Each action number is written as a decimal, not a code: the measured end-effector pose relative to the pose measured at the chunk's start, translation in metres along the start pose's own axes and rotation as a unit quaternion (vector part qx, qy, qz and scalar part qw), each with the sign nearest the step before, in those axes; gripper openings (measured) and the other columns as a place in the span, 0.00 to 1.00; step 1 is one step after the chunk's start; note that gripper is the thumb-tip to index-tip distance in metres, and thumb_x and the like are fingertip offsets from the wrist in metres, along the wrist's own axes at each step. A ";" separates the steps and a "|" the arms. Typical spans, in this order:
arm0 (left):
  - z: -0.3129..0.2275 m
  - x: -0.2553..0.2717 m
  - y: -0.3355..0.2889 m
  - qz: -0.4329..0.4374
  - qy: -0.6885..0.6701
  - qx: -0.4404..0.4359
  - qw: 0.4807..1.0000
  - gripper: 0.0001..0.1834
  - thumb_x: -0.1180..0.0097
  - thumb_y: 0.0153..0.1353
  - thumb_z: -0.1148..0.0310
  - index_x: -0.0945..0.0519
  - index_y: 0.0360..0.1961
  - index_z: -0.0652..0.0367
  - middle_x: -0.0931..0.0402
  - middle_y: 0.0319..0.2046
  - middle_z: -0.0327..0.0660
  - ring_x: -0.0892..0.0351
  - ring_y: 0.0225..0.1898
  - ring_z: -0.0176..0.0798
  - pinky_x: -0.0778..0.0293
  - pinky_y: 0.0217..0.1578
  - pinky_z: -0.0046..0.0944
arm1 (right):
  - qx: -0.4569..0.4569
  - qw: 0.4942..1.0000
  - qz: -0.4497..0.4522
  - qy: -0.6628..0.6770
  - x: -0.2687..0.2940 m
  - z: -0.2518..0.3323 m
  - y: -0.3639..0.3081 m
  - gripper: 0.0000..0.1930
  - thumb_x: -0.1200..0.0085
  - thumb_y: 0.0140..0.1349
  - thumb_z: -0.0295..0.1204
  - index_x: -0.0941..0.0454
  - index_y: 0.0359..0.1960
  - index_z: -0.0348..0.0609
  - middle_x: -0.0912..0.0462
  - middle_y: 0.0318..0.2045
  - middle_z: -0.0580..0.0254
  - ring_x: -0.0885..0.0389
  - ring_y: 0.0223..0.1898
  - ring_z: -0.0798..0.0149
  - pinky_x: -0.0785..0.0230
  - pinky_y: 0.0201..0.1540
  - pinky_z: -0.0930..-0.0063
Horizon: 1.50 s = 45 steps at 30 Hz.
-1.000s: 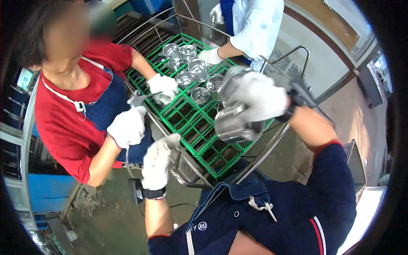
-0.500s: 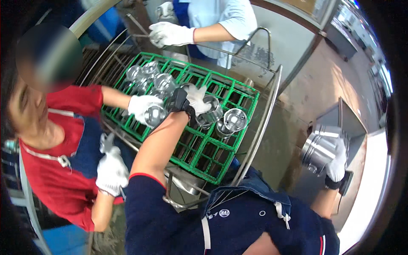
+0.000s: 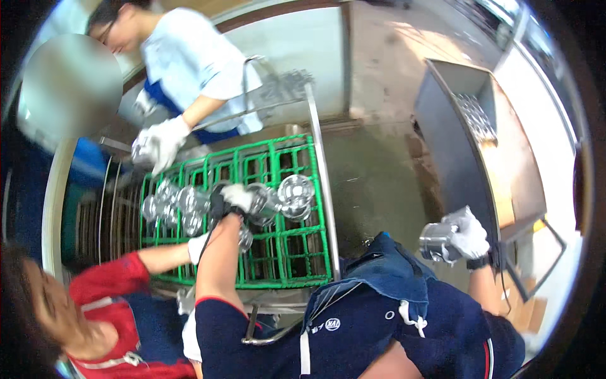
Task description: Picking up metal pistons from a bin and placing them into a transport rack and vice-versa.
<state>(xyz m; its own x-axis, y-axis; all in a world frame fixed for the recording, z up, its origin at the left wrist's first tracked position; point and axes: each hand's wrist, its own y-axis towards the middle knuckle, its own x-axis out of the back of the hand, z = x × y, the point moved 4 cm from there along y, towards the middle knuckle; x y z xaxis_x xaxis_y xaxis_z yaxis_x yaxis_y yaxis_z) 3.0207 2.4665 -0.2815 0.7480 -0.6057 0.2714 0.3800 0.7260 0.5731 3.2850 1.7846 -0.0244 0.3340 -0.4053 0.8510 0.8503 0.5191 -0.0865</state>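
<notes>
My right hand, in a white glove, is closed around a shiny metal piston with ring grooves, held in the air to my right. My left hand, gloved and with a dark band at the wrist, is over a green wire rack. It is among several pistons standing there, close beside one piston; blur hides what its fingers do. Right of it stands another piston. More pistons are grouped in the rack's left part.
A co-worker in red reaches a gloved hand to the rack's near side. Across it, another in light blue has a gloved hand at the far left corner. A metal rail borders the rack. A grey metal bin stands at right.
The view has turned to the right. My right hand has brought the piston away from the metal bin, toward the rack. My left hand stays over the rack, its fingers no longer plainly spread.
</notes>
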 end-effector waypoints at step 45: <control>0.248 0.845 -0.084 0.169 -0.693 -0.585 0.386 0.10 0.36 0.51 0.71 0.12 0.35 0.64 0.18 0.22 0.44 0.19 0.25 0.38 0.23 0.34 0.38 | -0.287 0.938 -0.190 0.035 0.147 -0.354 -0.084 0.16 0.38 0.42 0.36 0.11 0.37 0.52 0.13 0.37 0.58 0.16 0.44 0.53 0.25 0.52 0.62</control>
<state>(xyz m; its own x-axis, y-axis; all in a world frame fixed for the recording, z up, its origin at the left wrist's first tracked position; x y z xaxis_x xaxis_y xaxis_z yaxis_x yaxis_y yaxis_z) 3.4855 1.8134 0.0915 0.1612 0.5843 0.7954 0.9802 -0.0006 -0.1981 3.4066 1.4144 -0.0753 -0.0283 -0.5383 0.8423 0.9857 -0.1551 -0.0661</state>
